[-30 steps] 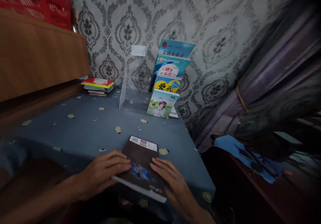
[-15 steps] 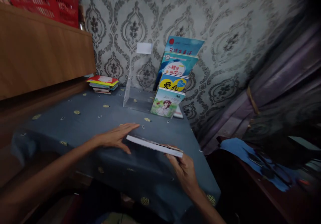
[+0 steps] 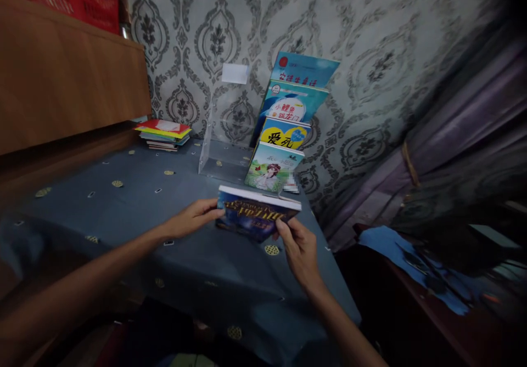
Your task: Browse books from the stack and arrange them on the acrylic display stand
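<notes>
Fingers (image 3: 284, 229) of left hand (image 3: 191, 217) and right hand (image 3: 301, 248) pinch the dark book (image 3: 250, 214), some hidden behind it.

Your left hand (image 3: 192, 218) and right hand (image 3: 300, 249) hold a dark blue book (image 3: 247, 216) by its two ends, gold-lettered cover towards you, above the cloth-covered desk (image 3: 132, 213). Near the desk's far edge, you have a clear stand (image 3: 206, 150) with four tiered books (image 3: 267, 172) towards the right corner; a stack of books (image 3: 161, 136) lies by the far left corner.
</notes>
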{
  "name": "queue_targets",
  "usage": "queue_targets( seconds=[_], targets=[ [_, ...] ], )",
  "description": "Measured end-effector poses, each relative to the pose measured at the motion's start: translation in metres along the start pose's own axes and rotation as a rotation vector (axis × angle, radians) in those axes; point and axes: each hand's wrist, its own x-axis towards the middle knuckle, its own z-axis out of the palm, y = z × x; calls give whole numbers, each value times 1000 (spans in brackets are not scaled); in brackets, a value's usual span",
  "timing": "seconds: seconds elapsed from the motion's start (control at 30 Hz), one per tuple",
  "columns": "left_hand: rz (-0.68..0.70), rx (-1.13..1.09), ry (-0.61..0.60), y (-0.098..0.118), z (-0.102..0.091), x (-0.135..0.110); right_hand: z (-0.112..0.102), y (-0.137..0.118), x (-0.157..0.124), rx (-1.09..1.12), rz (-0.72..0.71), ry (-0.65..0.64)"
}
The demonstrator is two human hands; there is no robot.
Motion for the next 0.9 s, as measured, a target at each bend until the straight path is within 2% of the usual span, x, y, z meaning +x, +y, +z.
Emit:
queue_targets(
  seconds=[0.13, 0.23, 0.4, 0.47, 0.53, 0.63, 0.73, 0.83, 0.9],
  targets=[
    [17, -124, 135, -8, 4, 17, 3, -1, 21, 37, 53, -21],
    [-34, -221, 180, -14, 4, 27, 9, 8, 35, 112, 156, -58],
    [-200, -402, 256, -45, 6, 36, 31, 43, 47, 294, 468, -111],
    [-294, -432, 296, -61, 9, 39, 38, 60, 49, 312, 575, -131],
    [-373, -402, 284, -74, 9, 41, 43, 75, 51, 287, 640, -151],
    [-425, -211, 212, -82, 3, 44, 45, 93, 53, 219, 664, -186],
    [-420, 131, 189, -77, -5, 47, 45, 103, 56, 139, 671, -222],
    [-326, 551, 206, -70, -9, 54, 43, 105, 58, 29, 647, -262],
    [-226, 756, 200, -70, -7, 60, 41, 101, 61, -99, 634, -307]
  ],
)
